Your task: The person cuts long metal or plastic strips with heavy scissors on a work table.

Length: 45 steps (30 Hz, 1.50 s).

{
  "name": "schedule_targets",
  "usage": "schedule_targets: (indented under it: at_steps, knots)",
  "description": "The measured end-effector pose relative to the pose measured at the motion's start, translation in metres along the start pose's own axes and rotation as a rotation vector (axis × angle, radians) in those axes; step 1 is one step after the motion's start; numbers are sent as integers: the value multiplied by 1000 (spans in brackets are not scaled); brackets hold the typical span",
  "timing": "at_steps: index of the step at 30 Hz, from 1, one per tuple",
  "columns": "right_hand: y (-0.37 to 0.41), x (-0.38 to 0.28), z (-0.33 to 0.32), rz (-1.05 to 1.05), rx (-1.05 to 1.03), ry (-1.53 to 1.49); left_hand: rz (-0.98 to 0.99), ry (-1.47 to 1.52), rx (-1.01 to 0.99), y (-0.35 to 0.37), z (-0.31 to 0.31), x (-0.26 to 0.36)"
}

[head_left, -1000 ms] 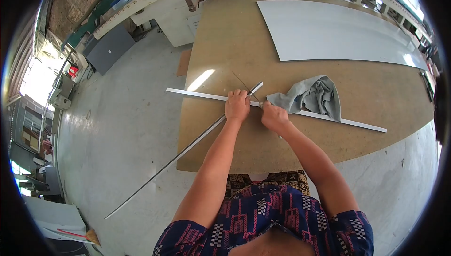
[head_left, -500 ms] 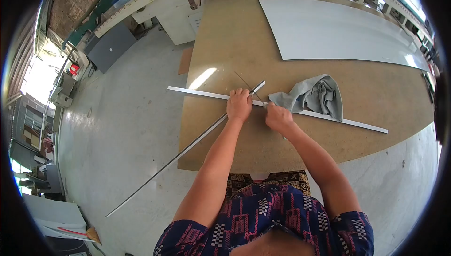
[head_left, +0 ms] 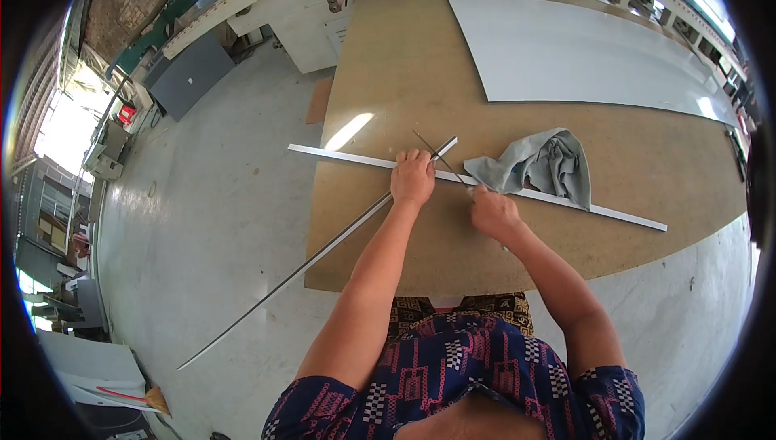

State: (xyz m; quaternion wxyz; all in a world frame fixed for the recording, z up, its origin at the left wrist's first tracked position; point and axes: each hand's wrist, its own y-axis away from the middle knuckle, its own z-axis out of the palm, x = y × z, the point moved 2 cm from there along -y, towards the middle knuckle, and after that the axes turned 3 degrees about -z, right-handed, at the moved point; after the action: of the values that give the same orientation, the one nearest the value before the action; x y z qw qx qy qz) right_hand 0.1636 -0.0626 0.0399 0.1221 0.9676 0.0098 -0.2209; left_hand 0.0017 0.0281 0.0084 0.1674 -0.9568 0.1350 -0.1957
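My left hand (head_left: 413, 179) grips a long thin metal strip (head_left: 307, 266) where it crosses a flat white strip (head_left: 339, 155) lying across the brown table (head_left: 404, 76). The metal strip runs from the table down past its near-left edge, over the floor. My right hand (head_left: 494, 211) is closed on a thin dark sliver (head_left: 440, 158) that slants up and left over the white strip. A crumpled grey cloth (head_left: 543, 164) lies just right of my right hand, on top of the white strip.
A large white sheet (head_left: 582, 52) lies on the far right of the table. A machine frame runs along the table's far side. Grey concrete floor (head_left: 210, 197) lies to the left, with cabinets and a red object near a bright opening.
My right hand has moved right and toward me, away from the left hand, drawing the thin dark sliver out longer. My left hand stays on the metal strip.
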Motion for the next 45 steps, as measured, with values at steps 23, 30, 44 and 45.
schedule_targets:
  at_steps: [23, 30, 44, 45]
  knots:
    - [-36, -19, 11, -13, 42, -3, 7, 4, -3, 0, 2, -3]
    - [24, 7, 1, 1, -41, 40, -6, 17, -20, 1, 2, -2]
    - [12, 8, 8, 13, -2, 29, -17, 28, -22, 1, 0, -2]
    - [15, 6, 5, 13, -9, 33, -18, 18, -22, 0, 0, -2]
